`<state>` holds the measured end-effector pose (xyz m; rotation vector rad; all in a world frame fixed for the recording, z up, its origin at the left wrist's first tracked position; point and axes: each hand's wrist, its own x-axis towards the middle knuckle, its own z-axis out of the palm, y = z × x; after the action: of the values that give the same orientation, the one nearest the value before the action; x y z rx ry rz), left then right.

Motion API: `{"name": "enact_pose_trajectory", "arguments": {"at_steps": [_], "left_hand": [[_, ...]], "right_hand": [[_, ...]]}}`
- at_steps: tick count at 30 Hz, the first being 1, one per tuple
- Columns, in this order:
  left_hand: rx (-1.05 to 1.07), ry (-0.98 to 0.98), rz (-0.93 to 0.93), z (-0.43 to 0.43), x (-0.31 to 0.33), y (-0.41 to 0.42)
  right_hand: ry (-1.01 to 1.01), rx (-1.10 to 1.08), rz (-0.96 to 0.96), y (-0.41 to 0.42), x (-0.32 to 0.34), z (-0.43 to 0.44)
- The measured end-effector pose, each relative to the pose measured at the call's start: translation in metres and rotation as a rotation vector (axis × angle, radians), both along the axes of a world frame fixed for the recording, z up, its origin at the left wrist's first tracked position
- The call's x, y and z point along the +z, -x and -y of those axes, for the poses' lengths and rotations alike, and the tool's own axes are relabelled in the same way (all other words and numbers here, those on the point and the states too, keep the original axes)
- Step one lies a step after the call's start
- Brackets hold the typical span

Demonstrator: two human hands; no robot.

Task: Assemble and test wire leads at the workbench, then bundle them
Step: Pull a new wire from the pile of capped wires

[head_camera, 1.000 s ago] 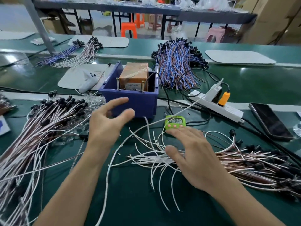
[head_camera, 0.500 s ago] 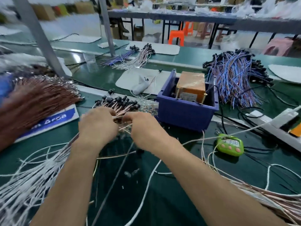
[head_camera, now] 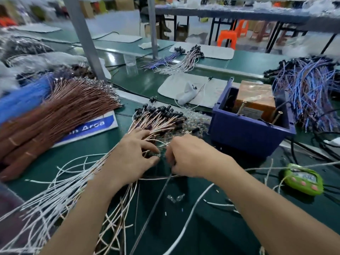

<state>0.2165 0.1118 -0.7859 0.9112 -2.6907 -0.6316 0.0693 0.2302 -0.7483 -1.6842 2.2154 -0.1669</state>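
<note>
The right hand left the green timer for the lead pile at ten o'clock; with the left hand it pinches the next wire

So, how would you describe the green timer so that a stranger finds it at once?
Start at the dark blue bin on the green workbench. Nearer the person and to the bin's right lies the timer. It alone is lime green, with pink buttons and a small screen.
</note>
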Motion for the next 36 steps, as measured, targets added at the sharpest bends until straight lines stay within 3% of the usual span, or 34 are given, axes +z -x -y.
{"name": "enact_pose_trajectory", "arguments": {"at_steps": [2, 6, 10, 13, 18, 22, 26, 30, 36], "left_hand": [[0.004, 0.050, -0.030, -0.006, -0.003, 0.002], [-0.031, 0.104, -0.056, -0.013, -0.008, 0.003], [0.021, 0.053, -0.234, -0.017, -0.007, 0.002], [-0.011, -0.107, -0.373, -0.019, 0.002, -0.004], [-0.104, -0.309, -0.422, -0.028, 0.023, -0.007], [-0.162, -0.620, -0.601, -0.027, 0.049, -0.016], [-0.267, -0.679, -0.513, -0.037, 0.067, -0.011], [-0.168, -0.534, -0.437, -0.063, 0.056, 0.029], [-0.344, -0.657, -0.482, -0.115, 0.037, 0.072]], "right_hand": [[0.020, 0.033, -0.056, -0.010, -0.002, -0.007], [0.075, -0.011, 0.031, -0.015, 0.001, -0.018], [0.030, 0.015, -0.054, -0.026, -0.002, -0.025], [0.173, -0.127, -0.050, -0.025, 0.003, -0.032], [0.564, -0.345, -0.030, -0.006, 0.041, -0.075], [0.780, -0.479, -0.017, 0.002, 0.063, -0.137], [0.745, -0.624, 0.036, 0.008, 0.058, -0.194], [0.610, -0.751, 0.118, 0.023, 0.038, -0.238], [0.454, -0.658, 0.562, 0.035, 0.024, -0.268]]}}
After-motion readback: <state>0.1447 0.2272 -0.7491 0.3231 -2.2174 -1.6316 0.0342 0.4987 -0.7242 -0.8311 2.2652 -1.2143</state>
